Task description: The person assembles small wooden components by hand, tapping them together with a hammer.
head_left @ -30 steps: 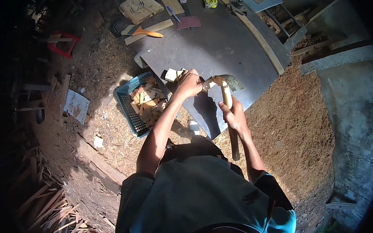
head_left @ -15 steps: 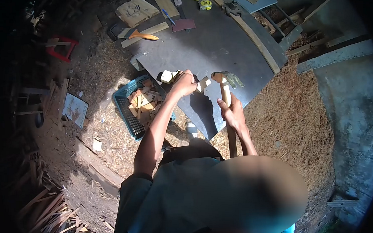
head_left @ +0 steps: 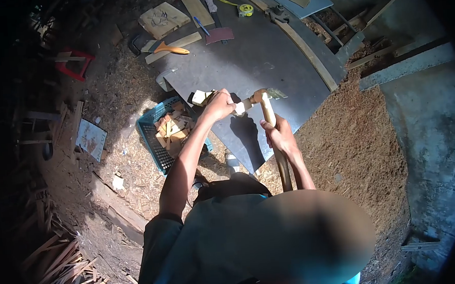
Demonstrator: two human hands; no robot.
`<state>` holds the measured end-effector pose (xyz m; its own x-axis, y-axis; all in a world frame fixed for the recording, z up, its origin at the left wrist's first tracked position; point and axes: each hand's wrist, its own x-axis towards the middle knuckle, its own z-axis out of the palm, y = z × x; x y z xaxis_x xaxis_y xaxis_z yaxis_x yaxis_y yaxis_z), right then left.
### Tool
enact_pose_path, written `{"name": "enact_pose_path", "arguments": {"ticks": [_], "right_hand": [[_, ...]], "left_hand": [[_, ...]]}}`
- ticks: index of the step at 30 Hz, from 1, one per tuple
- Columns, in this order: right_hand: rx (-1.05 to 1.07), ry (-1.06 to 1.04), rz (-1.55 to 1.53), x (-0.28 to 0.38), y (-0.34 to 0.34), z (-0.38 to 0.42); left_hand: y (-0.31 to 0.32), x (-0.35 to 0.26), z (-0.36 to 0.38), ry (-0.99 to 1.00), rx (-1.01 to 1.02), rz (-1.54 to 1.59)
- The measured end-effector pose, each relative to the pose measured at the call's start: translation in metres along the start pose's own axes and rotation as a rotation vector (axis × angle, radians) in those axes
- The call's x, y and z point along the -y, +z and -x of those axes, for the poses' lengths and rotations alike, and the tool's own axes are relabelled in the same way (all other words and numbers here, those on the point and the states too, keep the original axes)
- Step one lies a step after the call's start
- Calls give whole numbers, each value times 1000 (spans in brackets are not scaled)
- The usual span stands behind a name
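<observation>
My left hand [head_left: 219,106] is closed, knuckles up, over the table's near left part. From its right side juts a short pale piece [head_left: 242,107], perhaps wood, whose kind I cannot make out. A pale and dark object [head_left: 201,97] shows at the hand's left; whether the two are joined is hidden. My right hand [head_left: 282,136] is wrapped round the long wooden handle of a hatchet [head_left: 267,109]. Its dark blade points right, and the back of its head is at the pale piece's right end, seemingly touching it. Both hands are over the dark tabletop [head_left: 244,64].
A teal crate [head_left: 152,141] of wood offcuts stands left of the table. A clamp [head_left: 163,79] grips the table edge. Farther back lie an orange-handled brush [head_left: 174,49], a blue pen [head_left: 201,26], a yellow tape measure [head_left: 245,10] and boards [head_left: 163,20]. Sawdust [head_left: 354,151] covers the ground right.
The hatchet head has moved left, from apart to against the right end of the pale piece. My left hand keeps its grip, and the view has shifted slightly.
</observation>
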<state>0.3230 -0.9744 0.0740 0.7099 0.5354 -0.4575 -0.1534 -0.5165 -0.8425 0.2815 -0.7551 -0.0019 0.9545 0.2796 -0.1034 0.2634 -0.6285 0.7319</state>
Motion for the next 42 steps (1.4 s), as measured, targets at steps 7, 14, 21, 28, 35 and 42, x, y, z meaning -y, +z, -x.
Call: {"name": "enact_pose_path", "arguments": {"ticks": [7, 14, 21, 28, 35, 42], "right_hand": [[10, -52, 29, -18, 17, -3], [-66, -152, 85, -15, 15, 3], [-137, -161, 82, -1, 2, 17], [-64, 55, 5, -2, -4, 9], [108, 35, 79, -41, 16, -1], [-62, -62, -117, 7, 7, 34]], "left_hand": [[-1, -3, 0, -64, 27, 95], [5, 10, -4, -63, 23, 87], [0, 5, -2, -24, 12, 52], [-4, 1, -3, -11, 48, 8], [-5, -4, -2, -68, 79, -7], [-1, -2, -2, -45, -4, -53]]}}
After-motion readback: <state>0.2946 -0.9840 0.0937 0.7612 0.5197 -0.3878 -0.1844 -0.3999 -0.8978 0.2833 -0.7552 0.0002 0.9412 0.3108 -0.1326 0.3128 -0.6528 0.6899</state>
